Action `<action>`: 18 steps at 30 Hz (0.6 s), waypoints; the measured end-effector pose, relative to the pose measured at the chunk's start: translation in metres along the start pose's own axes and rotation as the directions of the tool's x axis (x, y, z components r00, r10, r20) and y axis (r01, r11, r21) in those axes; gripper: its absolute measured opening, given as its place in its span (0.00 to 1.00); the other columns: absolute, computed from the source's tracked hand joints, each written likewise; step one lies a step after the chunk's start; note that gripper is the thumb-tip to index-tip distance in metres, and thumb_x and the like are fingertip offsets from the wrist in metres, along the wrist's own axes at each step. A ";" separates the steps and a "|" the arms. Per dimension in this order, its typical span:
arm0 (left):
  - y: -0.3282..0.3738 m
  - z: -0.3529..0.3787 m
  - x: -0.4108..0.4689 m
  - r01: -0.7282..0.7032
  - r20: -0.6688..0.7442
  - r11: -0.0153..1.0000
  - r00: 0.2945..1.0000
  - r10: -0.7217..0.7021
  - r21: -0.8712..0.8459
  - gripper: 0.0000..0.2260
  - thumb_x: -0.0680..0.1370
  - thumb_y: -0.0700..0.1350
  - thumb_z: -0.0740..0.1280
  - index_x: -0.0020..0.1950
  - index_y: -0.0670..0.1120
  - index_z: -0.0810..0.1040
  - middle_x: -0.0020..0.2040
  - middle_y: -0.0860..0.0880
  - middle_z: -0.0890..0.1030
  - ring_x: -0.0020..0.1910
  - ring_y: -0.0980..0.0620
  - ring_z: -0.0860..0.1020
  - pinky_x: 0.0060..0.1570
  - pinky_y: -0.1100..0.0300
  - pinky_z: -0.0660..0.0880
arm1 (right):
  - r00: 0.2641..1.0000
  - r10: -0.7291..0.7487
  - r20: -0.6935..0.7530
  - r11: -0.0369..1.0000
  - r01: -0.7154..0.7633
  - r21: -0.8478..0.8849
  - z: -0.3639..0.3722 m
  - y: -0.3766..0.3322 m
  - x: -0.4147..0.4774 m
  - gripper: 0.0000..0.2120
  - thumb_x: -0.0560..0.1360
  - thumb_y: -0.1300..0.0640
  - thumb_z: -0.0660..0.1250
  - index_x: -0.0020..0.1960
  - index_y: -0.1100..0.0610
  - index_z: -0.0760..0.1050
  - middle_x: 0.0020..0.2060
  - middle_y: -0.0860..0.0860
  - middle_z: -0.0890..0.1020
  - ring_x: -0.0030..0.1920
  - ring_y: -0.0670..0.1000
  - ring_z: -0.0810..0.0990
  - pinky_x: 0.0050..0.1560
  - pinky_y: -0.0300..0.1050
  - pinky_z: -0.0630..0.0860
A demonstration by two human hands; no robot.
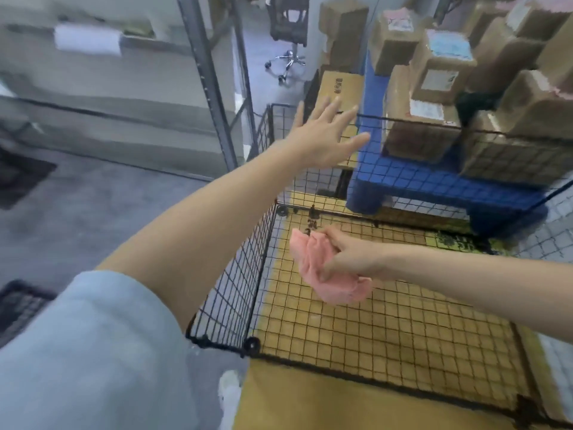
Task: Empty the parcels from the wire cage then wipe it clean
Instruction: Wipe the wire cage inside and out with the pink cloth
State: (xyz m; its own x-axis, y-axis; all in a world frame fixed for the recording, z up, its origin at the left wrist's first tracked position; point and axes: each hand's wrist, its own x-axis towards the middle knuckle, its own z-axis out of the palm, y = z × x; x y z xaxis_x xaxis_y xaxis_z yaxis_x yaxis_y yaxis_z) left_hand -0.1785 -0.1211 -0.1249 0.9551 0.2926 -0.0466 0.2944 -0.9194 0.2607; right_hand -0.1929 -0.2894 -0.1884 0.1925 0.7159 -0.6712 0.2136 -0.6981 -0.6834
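While right grip (352, 256) clutches pink cloth (310, 265) — left grip (322, 141) splayed wide near wire cage (235, 293).

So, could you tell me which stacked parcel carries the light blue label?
The parcel in the stack's upper middle, just right of the pink-labelled parcel; no other shows blue.

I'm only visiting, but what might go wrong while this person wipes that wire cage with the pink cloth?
1. The pink cloth, bunched in the right hand, might snag on the mesh of the wire cage.
2. The left hand reaches open toward the far rim; leaning there may flex the thin panel.
3. Cardboard parcels sit piled on the blue pallet just behind that wall, so a hard push might disturb them.
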 end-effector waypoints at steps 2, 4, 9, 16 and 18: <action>0.001 0.000 -0.012 0.063 -0.006 0.998 0.998 -0.063 0.015 0.32 0.78 0.68 0.45 0.79 0.54 0.45 0.79 0.49 0.40 0.76 0.50 0.37 0.71 0.43 0.32 | 0.988 0.048 0.148 0.998 -0.043 -0.036 0.001 0.008 -0.002 0.37 0.69 0.64 0.71 0.69 0.50 0.54 0.53 0.54 0.76 0.47 0.51 0.80 0.51 0.45 0.81; 0.001 0.002 -0.023 0.117 -0.014 0.993 0.993 -0.117 0.021 0.34 0.78 0.68 0.45 0.79 0.53 0.45 0.79 0.49 0.40 0.76 0.50 0.37 0.72 0.43 0.34 | 0.973 0.056 0.223 0.992 -0.029 -0.124 0.003 0.018 0.000 0.38 0.71 0.67 0.69 0.72 0.52 0.51 0.55 0.52 0.75 0.48 0.50 0.80 0.50 0.45 0.82; -0.002 0.003 -0.043 0.258 -0.062 0.966 0.964 -0.258 -0.003 0.34 0.78 0.67 0.46 0.79 0.50 0.42 0.78 0.47 0.39 0.76 0.48 0.37 0.73 0.44 0.36 | 0.933 0.089 0.348 0.953 0.022 -0.301 0.023 0.030 0.008 0.46 0.70 0.63 0.70 0.77 0.52 0.43 0.70 0.58 0.65 0.62 0.55 0.74 0.48 0.39 0.80; -0.009 0.004 -0.061 0.326 -0.177 0.944 0.933 -0.314 0.044 0.36 0.79 0.65 0.52 0.79 0.47 0.43 0.78 0.43 0.38 0.77 0.47 0.37 0.73 0.50 0.42 | 0.904 0.075 0.421 0.896 0.124 -0.426 0.043 0.046 0.021 0.40 0.70 0.62 0.70 0.74 0.47 0.51 0.64 0.53 0.69 0.61 0.55 0.74 0.53 0.43 0.79; -0.011 0.005 -0.061 0.299 -0.206 0.951 0.938 -0.279 0.076 0.36 0.79 0.64 0.53 0.79 0.47 0.44 0.78 0.43 0.41 0.77 0.47 0.39 0.74 0.51 0.42 | 0.886 0.077 0.457 0.890 0.146 -0.432 0.047 0.052 0.027 0.40 0.70 0.63 0.70 0.73 0.47 0.51 0.65 0.52 0.69 0.63 0.56 0.72 0.52 0.42 0.77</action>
State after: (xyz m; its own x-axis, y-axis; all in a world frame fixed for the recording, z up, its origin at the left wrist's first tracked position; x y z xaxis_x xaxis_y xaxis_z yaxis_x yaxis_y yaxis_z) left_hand -0.2399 -0.1305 -0.1295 0.8068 0.5850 0.0825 0.5685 -0.8068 0.1611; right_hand -0.2220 -0.3071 -0.2557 -0.2509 0.5749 -0.7788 0.6324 -0.5118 -0.5815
